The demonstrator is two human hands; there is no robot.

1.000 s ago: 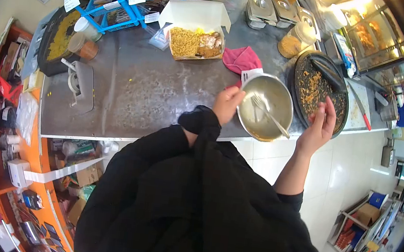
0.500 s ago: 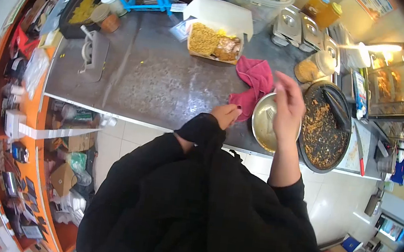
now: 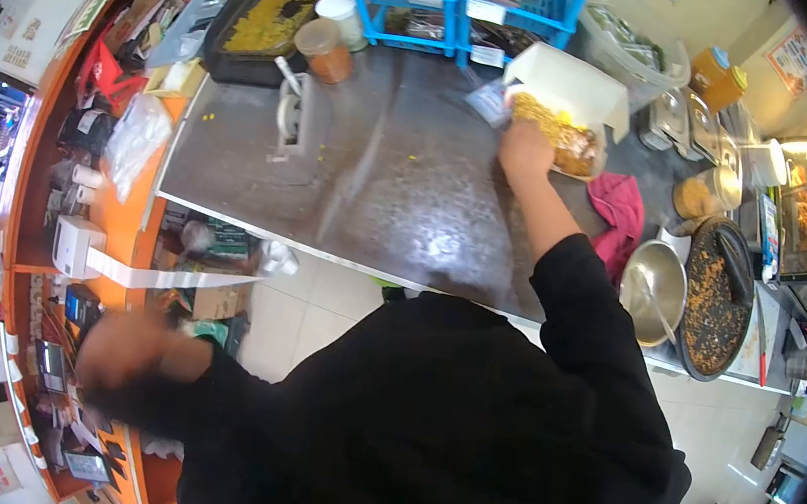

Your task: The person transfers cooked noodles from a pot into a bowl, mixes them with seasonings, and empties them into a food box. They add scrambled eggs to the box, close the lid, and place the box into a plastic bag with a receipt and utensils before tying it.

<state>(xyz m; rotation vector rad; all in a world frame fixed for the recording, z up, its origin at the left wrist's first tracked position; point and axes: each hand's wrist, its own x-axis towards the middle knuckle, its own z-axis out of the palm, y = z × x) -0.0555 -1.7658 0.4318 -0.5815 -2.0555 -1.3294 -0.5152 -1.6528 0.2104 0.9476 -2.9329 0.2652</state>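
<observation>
An open takeaway box (image 3: 600, 162) of pale card stands on the steel counter, its lid folded back. Inside lie yellowish noodles or rice (image 3: 539, 116) and browned, sauced pieces (image 3: 574, 150). My right hand (image 3: 526, 153) is closed at the box's near left edge, hiding that corner; its fingertips are mostly out of sight. Off to the left, my left hand (image 3: 124, 354) is smeared by motion above the orange shelf unit, near a small black device (image 3: 82, 306). Whether it holds anything cannot be made out.
Right of the box are a pink cloth (image 3: 618, 213), a metal bowl (image 3: 653, 293) with a utensil, and a dark pan (image 3: 719, 311) of brown crumbs. A red-handled knife (image 3: 763, 362) lies beyond. Blue baskets (image 3: 406, 26) stand behind. A paper strip (image 3: 168, 279) hangs from a white printer (image 3: 77, 247).
My hands have parted: the right went from above the bowl to the box, the left swung away to the lower left. The view has turned left.
</observation>
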